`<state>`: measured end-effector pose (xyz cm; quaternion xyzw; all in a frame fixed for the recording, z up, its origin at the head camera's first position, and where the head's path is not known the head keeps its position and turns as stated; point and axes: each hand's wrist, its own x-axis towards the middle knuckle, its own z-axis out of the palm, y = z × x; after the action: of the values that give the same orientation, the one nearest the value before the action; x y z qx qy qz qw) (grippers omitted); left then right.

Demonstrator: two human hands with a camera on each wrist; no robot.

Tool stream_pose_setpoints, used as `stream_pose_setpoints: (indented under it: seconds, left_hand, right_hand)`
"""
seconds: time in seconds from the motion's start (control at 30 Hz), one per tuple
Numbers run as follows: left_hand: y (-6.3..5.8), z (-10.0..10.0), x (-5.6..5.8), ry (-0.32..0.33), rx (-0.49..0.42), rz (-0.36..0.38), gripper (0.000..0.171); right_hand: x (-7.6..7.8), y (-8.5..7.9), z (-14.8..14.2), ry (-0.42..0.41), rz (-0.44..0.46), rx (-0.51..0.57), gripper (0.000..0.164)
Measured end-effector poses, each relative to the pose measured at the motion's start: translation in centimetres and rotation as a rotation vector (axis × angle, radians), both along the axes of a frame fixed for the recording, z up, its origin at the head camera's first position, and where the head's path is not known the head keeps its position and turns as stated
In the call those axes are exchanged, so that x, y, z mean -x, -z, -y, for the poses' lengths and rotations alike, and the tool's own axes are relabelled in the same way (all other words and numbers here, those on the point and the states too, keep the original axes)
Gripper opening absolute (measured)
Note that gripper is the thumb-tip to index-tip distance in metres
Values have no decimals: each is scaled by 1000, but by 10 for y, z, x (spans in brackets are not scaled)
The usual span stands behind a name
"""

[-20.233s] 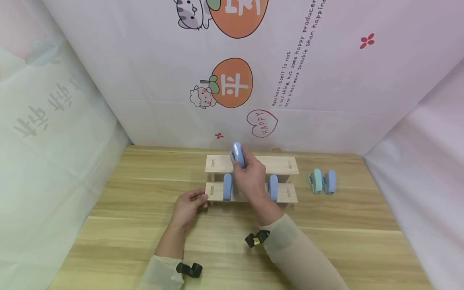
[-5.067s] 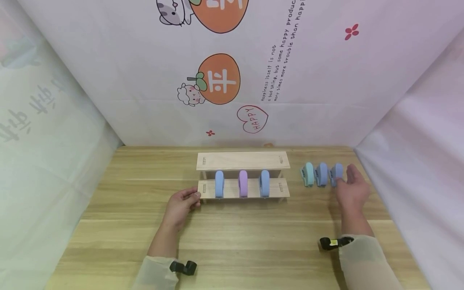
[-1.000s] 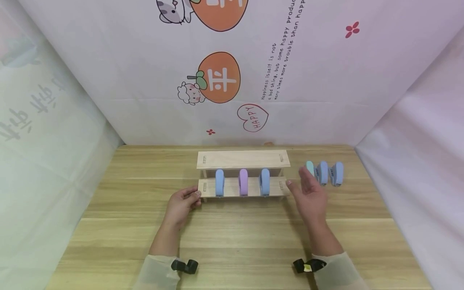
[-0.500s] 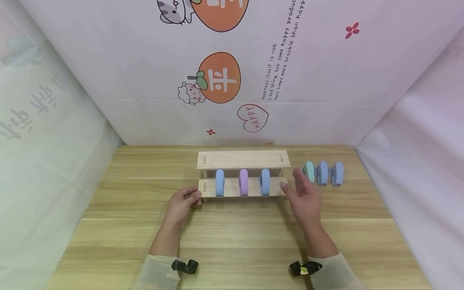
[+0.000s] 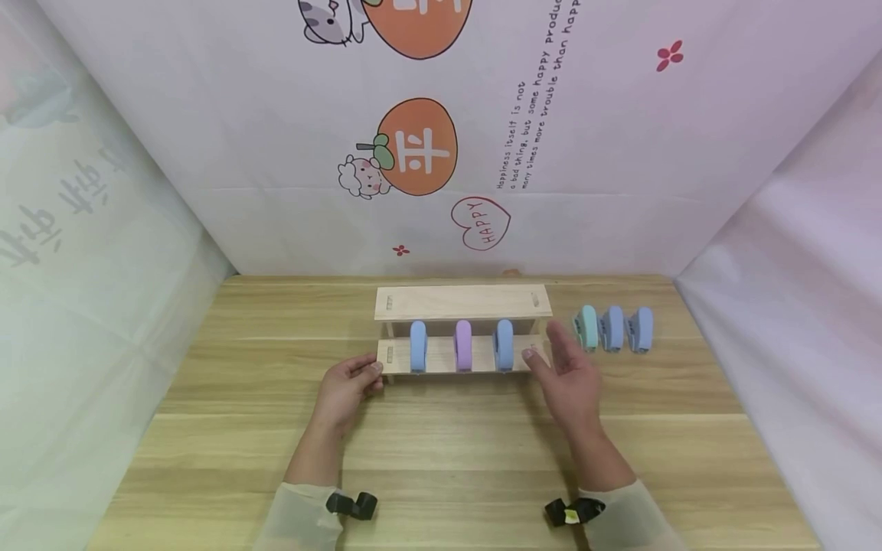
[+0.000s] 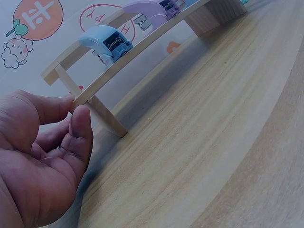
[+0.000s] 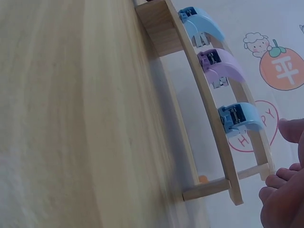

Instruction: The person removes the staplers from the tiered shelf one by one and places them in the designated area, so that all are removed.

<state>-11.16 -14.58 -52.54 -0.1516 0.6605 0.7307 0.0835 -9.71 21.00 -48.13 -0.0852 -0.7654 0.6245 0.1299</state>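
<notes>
A two-tier wooden rack (image 5: 463,304) stands on the table. On its lower board are a light blue stapler (image 5: 417,346), a purple stapler (image 5: 463,346) in the middle and another blue stapler (image 5: 504,346), spaced apart. My left hand (image 5: 347,392) pinches the left front corner of that board between thumb and fingers, plain in the left wrist view. By the board's right end is my right hand (image 5: 573,386), its fingers extended and nothing held; the thumb lies over the board in the head view, but in the right wrist view the hand appears apart from the rack.
Right of the rack, a mint green stapler (image 5: 586,327) and two blue staplers, one in the middle (image 5: 611,327) and one outermost (image 5: 641,329), stand side by side on the wooden table (image 5: 441,459). A printed cloth (image 5: 592,229) hangs along the back edge.
Twenty seconds ago my right hand held a blue stapler over the rack; two staplers stood at right, now three. Lately that hand left the outermost one and moved left. The left hand stayed.
</notes>
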Motion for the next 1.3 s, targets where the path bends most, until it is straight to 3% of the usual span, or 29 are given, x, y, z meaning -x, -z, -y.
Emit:
stream_pose_setpoints:
  seconds: [0.63, 1.03, 1.3]
  left_hand:
    - [-2, 0, -1, 3, 6, 3, 37]
    - [-2, 1, -2, 13, 7, -1, 38]
    - [-2, 0, -2, 5, 1, -6, 37]
  right_hand:
    - [-6, 7, 19, -48, -28, 44, 70]
    - [-7, 8, 33, -55, -81, 20, 65]
    - [-6, 12, 38, -78, -52, -62, 66]
